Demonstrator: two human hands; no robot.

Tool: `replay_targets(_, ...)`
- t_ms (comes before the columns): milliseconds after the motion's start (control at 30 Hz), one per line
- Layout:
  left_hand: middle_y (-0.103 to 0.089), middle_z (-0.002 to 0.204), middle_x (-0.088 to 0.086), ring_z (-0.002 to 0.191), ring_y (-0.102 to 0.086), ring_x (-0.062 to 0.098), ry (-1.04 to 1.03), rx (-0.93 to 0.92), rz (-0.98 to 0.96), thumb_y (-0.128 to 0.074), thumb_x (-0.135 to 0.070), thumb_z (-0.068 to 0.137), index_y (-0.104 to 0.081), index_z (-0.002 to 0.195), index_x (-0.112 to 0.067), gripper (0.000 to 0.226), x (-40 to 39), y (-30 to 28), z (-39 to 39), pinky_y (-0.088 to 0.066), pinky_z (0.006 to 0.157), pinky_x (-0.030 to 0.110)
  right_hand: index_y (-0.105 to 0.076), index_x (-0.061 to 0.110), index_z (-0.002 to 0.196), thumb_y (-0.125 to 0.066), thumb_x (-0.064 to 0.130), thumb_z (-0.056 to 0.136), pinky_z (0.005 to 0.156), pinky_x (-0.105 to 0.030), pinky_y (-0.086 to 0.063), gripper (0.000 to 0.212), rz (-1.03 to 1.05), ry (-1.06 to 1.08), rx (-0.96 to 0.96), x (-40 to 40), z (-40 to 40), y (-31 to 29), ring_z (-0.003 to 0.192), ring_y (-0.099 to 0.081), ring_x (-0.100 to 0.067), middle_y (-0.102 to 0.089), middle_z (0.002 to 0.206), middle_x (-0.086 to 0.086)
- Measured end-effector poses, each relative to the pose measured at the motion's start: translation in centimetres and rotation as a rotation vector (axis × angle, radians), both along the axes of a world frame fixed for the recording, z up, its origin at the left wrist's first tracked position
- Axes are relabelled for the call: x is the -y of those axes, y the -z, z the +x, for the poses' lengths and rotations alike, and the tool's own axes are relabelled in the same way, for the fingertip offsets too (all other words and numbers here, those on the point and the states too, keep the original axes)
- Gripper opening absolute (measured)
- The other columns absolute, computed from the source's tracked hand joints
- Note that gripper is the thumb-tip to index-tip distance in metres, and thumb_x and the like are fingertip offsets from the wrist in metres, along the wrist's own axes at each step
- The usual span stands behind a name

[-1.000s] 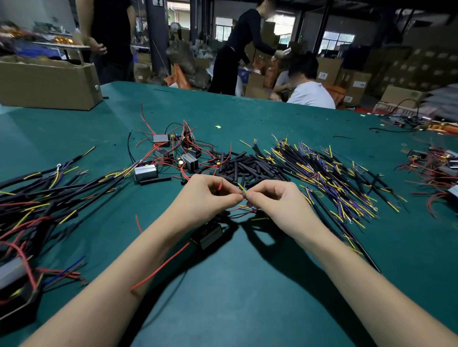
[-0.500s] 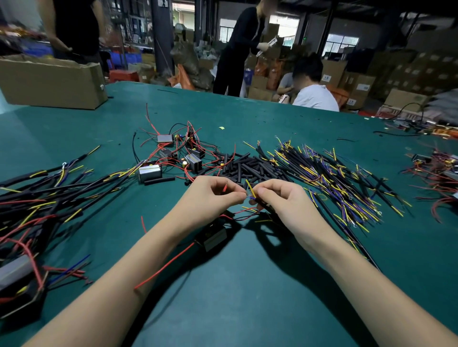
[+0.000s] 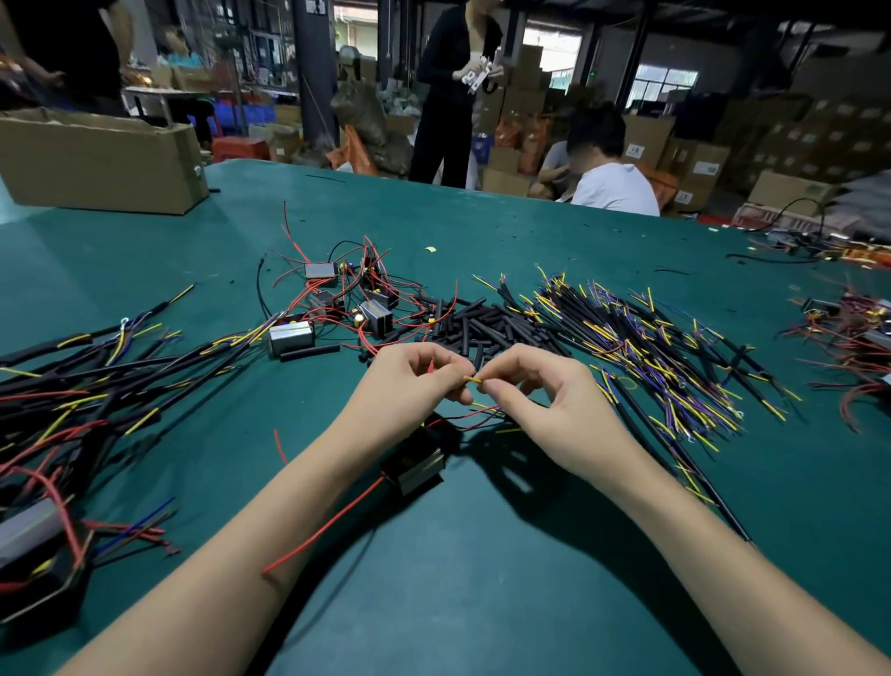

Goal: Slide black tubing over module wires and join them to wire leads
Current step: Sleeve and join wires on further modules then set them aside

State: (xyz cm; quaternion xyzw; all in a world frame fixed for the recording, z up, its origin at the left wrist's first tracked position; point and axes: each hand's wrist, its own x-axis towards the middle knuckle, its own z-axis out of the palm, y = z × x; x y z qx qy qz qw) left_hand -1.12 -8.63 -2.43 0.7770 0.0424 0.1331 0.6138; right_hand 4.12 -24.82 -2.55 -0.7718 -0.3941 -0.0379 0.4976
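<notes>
My table (image 3: 482, 579) wears matt green cloth, the tubing (image 3: 487, 325) looks dull black plastic, the module (image 3: 418, 470) shows brushed metal, and the box (image 3: 96, 159) is plain brown cardboard.

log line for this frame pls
left hand: pinching red wire | right hand: pinching yellow wire | wire ends meeting between fingertips | module: on table under hands

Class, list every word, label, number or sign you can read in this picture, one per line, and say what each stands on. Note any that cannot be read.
None can be read with certainty.
Labels on the stacked cardboard boxes at the back right: too small and blurred.
Sign on the dark pillar: cut off and blurred.
Modules on the green table: no readable marking.
</notes>
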Motion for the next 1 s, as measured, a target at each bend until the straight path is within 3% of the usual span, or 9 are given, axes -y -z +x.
replay_targets(67,-0.068,0.064,-0.005,0.053,-0.045,0.004,0.014,0.056,0.071,-0.061,-0.018,0.091,-0.067,0.081,-0.014,0.012,0.27,0.11,-0.01,-0.035,0.049,0.012,-0.070,0.018,0.079,-0.062,0.015,0.091,0.074,-0.025,-0.047,0.014,0.034,-0.002,-0.128,0.21,0.29,-0.22,0.073,-0.058,-0.009,-0.069,0.075,0.004)
replay_targets(167,-0.067,0.066,-0.007,0.051,-0.042,0.003,0.031,0.113,0.220,-0.058,-0.020,0.093,-0.064,0.082,-0.016,0.013,0.67,0.41,0.08,-0.034,0.054,0.017,-0.070,0.015,0.078,-0.062,0.016,0.091,0.071,-0.020,-0.048,0.016,0.106,0.028,-0.220,0.19,0.56,-0.29,0.070,-0.061,-0.007,-0.072,0.074,0.001)
replay_targets(233,-0.066,0.067,-0.011,0.053,-0.044,0.002,0.023,0.113,0.332,-0.055,-0.022,0.094,-0.060,0.081,-0.023,0.014,0.66,0.69,0.16,-0.036,0.065,0.024,-0.066,0.014,0.086,-0.064,0.014,0.089,0.069,-0.021,-0.046,0.004,0.103,0.040,-0.246,0.00,0.53,-0.14,0.066,-0.058,-0.008,-0.070,0.071,0.000)
replay_targets(300,-0.065,0.068,-0.014,0.056,-0.046,-0.001,0.027,0.112,0.431,-0.053,-0.022,0.095,-0.055,0.079,-0.028,0.018,0.49,0.81,0.13,-0.036,0.072,0.032,-0.060,0.013,0.097,-0.067,0.012,0.087,0.068,-0.024,-0.045,0.012,0.093,0.048,-0.288,-0.03,0.58,0.07,0.065,-0.057,-0.011,-0.068,0.071,-0.003)
replay_targets(400,-0.066,0.072,-0.013,0.058,-0.048,-0.007,0.071,0.154,0.512,-0.053,-0.021,0.095,-0.055,0.082,-0.028,0.015,0.31,0.75,-0.03,-0.032,0.065,0.018,-0.068,0.011,0.093,-0.066,0.013,0.088,0.068,-0.018,-0.045,0.006,-0.003,0.005,-0.323,0.31,0.66,-0.39,0.066,-0.057,-0.006,-0.070,0.075,-0.003)
replay_targets(500,-0.067,0.073,-0.010,0.058,-0.051,-0.008,0.105,0.156,0.524,-0.054,-0.021,0.095,-0.058,0.084,-0.023,0.012,0.30,0.79,-0.07,-0.033,0.058,0.009,-0.071,0.011,0.080,-0.065,0.014,0.089,0.060,-0.011,-0.040,0.012,-0.097,-0.017,-0.332,0.67,0.86,-0.61,0.059,-0.052,0.002,-0.065,0.065,0.010)
replay_targets(633,-0.067,0.073,-0.009,0.068,-0.059,0.000,0.135,0.148,0.449,-0.056,-0.019,0.093,-0.059,0.083,-0.022,0.012,0.01,0.79,0.12,-0.046,0.068,0.017,-0.070,0.011,0.078,-0.065,0.016,0.089,0.064,-0.016,-0.040,0.013,-0.109,0.021,-0.259,0.54,0.76,-0.48,0.062,-0.051,0.001,-0.064,0.066,0.010)
replay_targets(867,-0.068,0.077,-0.010,0.076,-0.059,-0.001,0.120,0.271,0.572,-0.071,-0.014,0.083,-0.069,0.082,-0.017,0.004,-0.24,0.67,0.09,-0.034,0.070,0.006,-0.071,0.015,0.075,-0.068,0.024,0.087,0.056,-0.014,-0.035,0.015,-0.208,0.068,-0.150,0.86,0.86,-0.20,0.054,-0.045,0.003,-0.059,0.061,0.011)
replay_targets(1000,-0.064,0.071,-0.016,0.066,-0.054,-0.009,0.077,0.247,0.508,-0.068,-0.016,0.086,-0.069,0.078,-0.018,0.008,-0.15,0.63,-0.06,-0.034,0.065,0.006,-0.069,0.014,0.076,-0.066,0.020,0.089,0.065,-0.022,-0.042,0.015,-0.159,0.024,-0.182,0.61,0.69,0.02,0.062,-0.050,-0.003,-0.062,0.066,0.010)
